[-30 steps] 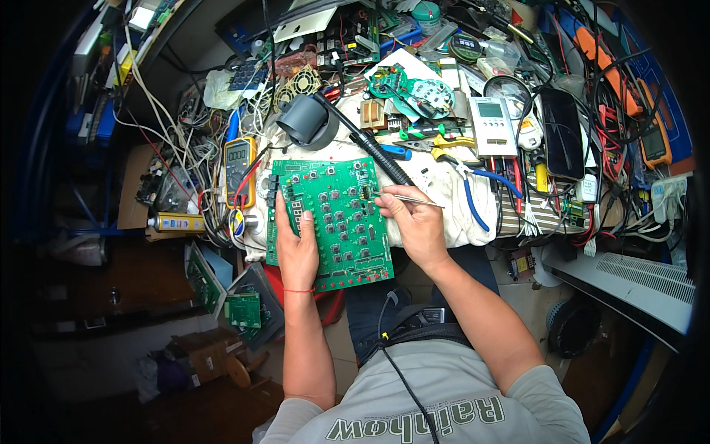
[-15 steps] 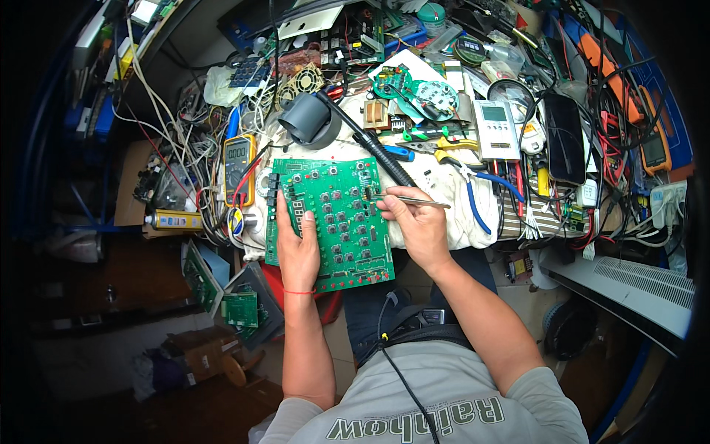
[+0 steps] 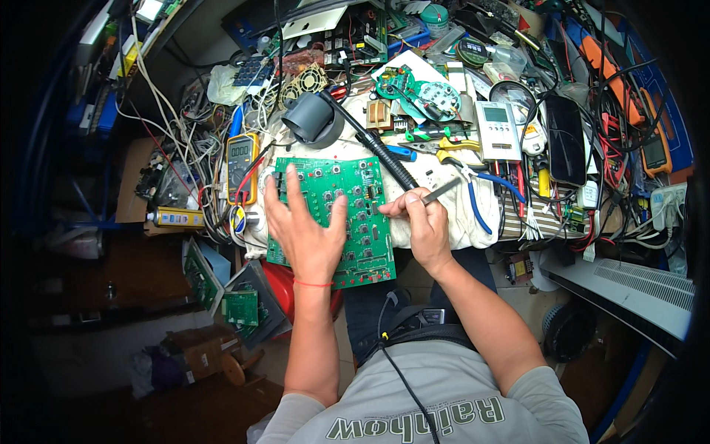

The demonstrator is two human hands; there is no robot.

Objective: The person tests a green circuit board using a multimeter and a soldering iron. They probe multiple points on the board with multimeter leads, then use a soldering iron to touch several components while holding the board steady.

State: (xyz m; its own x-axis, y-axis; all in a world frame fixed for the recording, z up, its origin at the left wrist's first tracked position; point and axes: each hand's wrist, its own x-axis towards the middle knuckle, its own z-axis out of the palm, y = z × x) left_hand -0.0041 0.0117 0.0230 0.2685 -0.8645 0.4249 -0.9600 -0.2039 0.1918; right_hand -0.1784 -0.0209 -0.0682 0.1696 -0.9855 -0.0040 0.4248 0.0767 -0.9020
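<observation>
Green circuit board (image 3: 347, 222) is lain long axis running away from the body on the cluttered surface (image 3: 444, 222), pinned flat under the spread-open left hand (image 3: 307, 229), while tweezers (image 3: 436, 192) are pinched in the closed right hand (image 3: 421, 226) at its right edge, the nearer hand.

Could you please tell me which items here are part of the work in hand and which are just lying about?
In use: green circuit board, left hand, right hand, tweezers.
Lying about: yellow multimeter, blue-handled pliers, black phone.
</observation>
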